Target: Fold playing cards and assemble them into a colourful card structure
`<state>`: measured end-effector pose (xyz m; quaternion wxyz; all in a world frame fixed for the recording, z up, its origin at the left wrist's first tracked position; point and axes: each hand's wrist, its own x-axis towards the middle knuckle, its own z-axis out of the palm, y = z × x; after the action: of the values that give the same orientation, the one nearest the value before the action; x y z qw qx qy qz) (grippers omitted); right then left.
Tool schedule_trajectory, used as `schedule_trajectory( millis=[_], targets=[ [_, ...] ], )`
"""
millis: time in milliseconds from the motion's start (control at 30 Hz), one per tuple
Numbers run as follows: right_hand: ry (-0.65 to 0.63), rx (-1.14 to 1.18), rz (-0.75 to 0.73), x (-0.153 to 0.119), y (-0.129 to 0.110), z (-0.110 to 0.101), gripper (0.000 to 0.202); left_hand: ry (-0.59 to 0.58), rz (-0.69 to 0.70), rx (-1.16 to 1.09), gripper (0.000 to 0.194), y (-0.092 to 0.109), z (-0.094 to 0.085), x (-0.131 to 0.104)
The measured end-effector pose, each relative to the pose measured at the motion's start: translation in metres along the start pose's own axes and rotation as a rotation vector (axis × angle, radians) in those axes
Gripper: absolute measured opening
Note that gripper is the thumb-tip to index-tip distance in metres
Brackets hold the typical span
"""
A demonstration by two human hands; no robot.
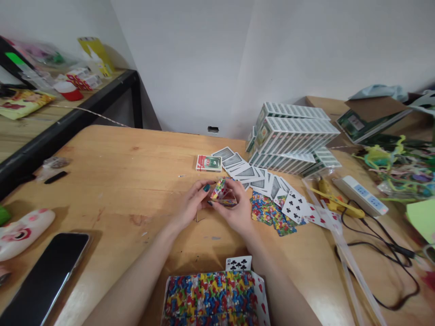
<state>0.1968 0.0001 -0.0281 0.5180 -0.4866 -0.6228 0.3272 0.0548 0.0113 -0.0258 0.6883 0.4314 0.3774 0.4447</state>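
Over the middle of the table my two hands hold playing cards (219, 188) with a colourful patterned back, bent or set into a small hollow three-sided shape. My left hand (192, 201) pinches the left side, its dark-painted nails showing. My right hand (238, 209) grips the right side, thumb along the lower edge. Between my forearms, close to me, lies a block covered in colourful cards (212, 294), with a ten of clubs (239, 263) sticking out at its far edge. Right of my hands, loose cards (272, 210) are scattered, a six of clubs (294, 206) face up among them.
Beyond my hands lie a card box (208, 163) and a spread of grey-backed cards (253, 174). Stacked boxed card packs (295, 136) stand behind. At right are a power strip (362, 194), a yellow glue gun (336, 201) and cables; at left, a phone (47, 276).
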Motion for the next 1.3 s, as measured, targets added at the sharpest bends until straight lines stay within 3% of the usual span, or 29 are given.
schedule_trajectory(
  millis=[167, 400, 767, 1000, 1300],
  targets=[
    [-0.037, -0.078, -0.078, 0.0, -0.003, -0.002, 0.055, -0.042, -0.094, 0.02, 0.035, 0.001, -0.003, 0.002],
    [-0.021, -0.169, -0.176, -0.001, -0.003, -0.004, 0.055, -0.153, -0.241, -0.181, 0.026, 0.003, -0.011, 0.002],
    [-0.09, -0.234, -0.247, -0.003, 0.006, -0.004, 0.06, -0.196, -0.261, -0.113, 0.03, 0.006, -0.019, 0.001],
    [-0.034, -0.205, -0.215, -0.005, 0.002, -0.002, 0.056, -0.254, -0.263, -0.069, 0.031, 0.011, -0.019, 0.0],
    [-0.078, -0.197, -0.215, -0.003, -0.002, -0.007, 0.055, -0.244, -0.221, 0.194, 0.025, 0.018, -0.017, -0.001]
  ],
)
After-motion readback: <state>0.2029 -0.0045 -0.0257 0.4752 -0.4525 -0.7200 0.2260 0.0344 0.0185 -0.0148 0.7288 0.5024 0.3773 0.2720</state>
